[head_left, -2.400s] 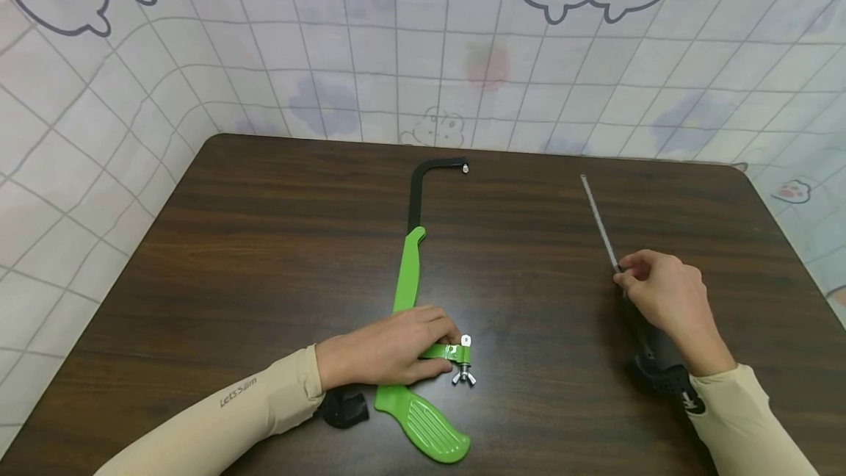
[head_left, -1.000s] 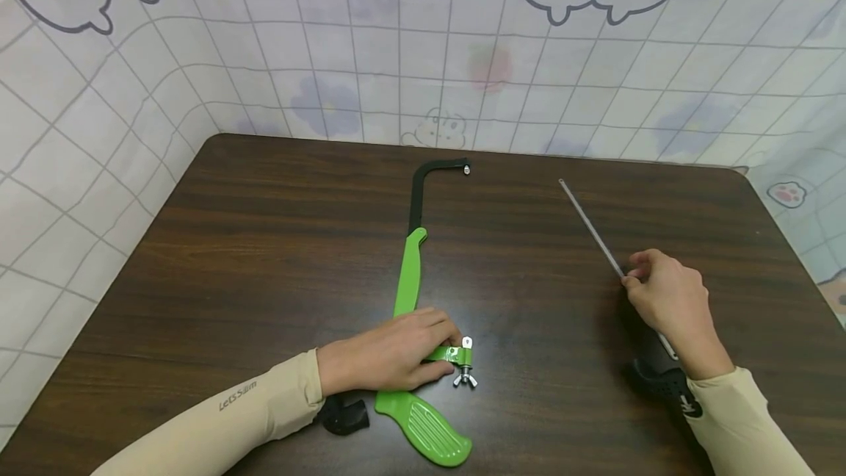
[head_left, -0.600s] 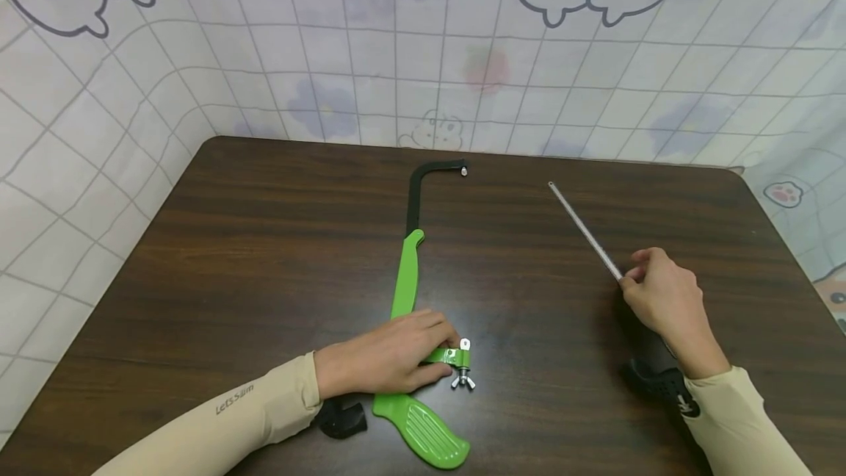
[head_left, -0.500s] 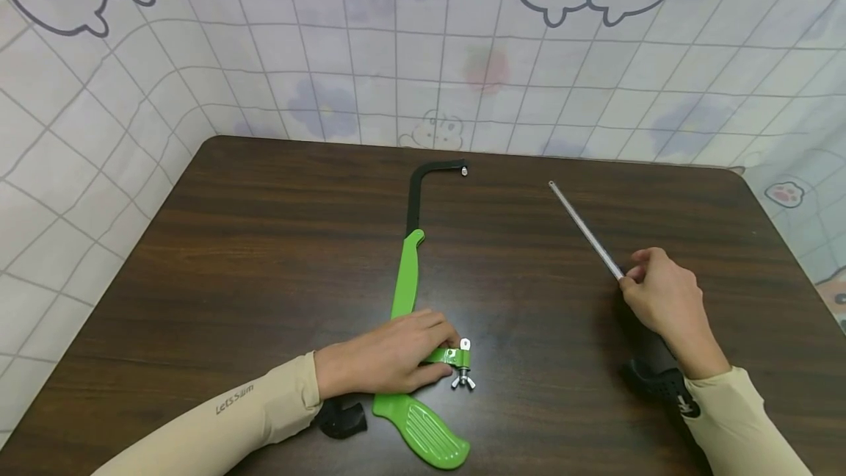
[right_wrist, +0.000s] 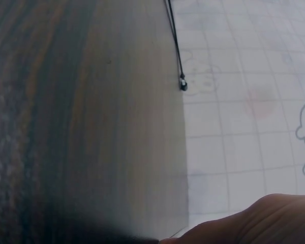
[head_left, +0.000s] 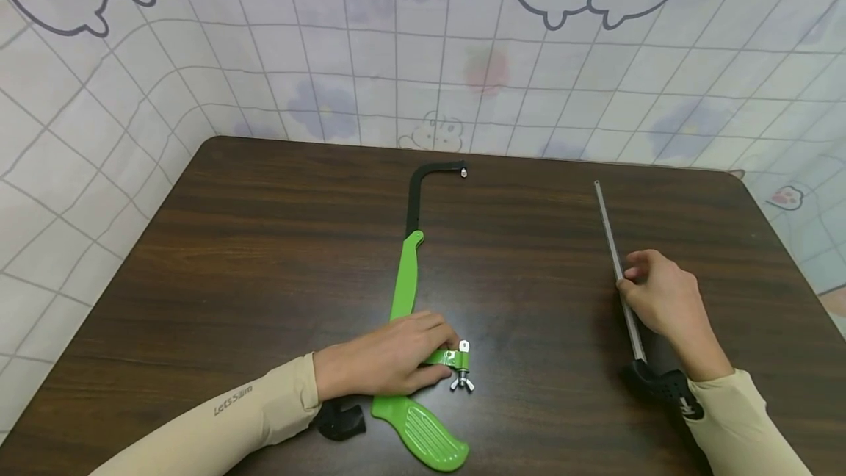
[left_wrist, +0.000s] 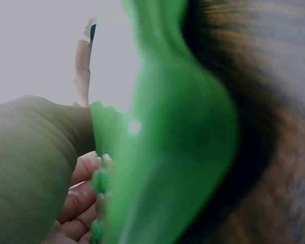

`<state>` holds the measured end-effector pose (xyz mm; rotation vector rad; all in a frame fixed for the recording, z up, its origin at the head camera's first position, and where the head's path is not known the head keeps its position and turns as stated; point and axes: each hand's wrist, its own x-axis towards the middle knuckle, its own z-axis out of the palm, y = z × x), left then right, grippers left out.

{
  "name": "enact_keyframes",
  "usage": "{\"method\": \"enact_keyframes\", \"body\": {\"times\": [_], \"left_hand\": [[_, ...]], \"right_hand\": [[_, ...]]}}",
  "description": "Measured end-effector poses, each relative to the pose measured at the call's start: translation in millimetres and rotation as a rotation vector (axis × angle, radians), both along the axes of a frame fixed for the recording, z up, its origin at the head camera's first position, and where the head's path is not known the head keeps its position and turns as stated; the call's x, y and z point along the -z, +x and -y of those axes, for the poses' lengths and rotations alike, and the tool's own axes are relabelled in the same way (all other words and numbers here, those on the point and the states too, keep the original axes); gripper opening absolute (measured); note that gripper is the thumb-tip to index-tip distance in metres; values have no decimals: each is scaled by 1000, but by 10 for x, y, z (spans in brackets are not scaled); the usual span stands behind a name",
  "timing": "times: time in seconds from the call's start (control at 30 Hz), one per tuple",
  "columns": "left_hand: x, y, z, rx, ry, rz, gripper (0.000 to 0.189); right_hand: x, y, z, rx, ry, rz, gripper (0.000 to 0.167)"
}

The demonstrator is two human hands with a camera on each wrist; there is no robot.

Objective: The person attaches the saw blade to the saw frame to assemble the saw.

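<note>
In the head view, a hacksaw frame (head_left: 405, 281) lies on the brown table with its green handle (head_left: 432, 435) toward me. Its black front arm (head_left: 414, 204) bends right to a small metal pin, and a wing nut (head_left: 463, 382) sits at the near end. My left hand (head_left: 390, 358) holds the frame just above the handle, fingers over its green cross arm. Green handle surface (left_wrist: 183, 132) fills the left wrist view close up. To the right, my right hand (head_left: 667, 303) pinches a thin grey saw blade (head_left: 606, 230) near its middle, its far tip pointing away from me.
The table (head_left: 277, 255) ends at the back against a white gridded cloth (head_left: 370, 57) with printed clouds and flowers. Black wrist camera mounts show below the left wrist (head_left: 341, 421) and at the right wrist (head_left: 661, 382).
The blade's far tip first swings left, then back to the right, while the right hand stays almost in place. The left hand and the hacksaw frame keep their position.
</note>
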<state>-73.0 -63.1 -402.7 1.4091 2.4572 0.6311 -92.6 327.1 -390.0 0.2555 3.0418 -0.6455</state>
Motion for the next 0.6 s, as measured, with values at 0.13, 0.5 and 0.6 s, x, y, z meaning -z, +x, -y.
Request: {"method": "enact_keyframes", "body": {"times": [0.13, 0.5, 0.6], "left_hand": [[7, -1, -9, 9, 14, -12, 26], [2, 8, -6, 7, 13, -15, 25], [6, 7, -7, 8, 16, -19, 24]], "right_hand": [[-3, 4, -20, 5, -8, 9, 47], [3, 12, -25, 3, -30, 27, 52], [4, 14, -28, -6, -20, 21, 48]]}}
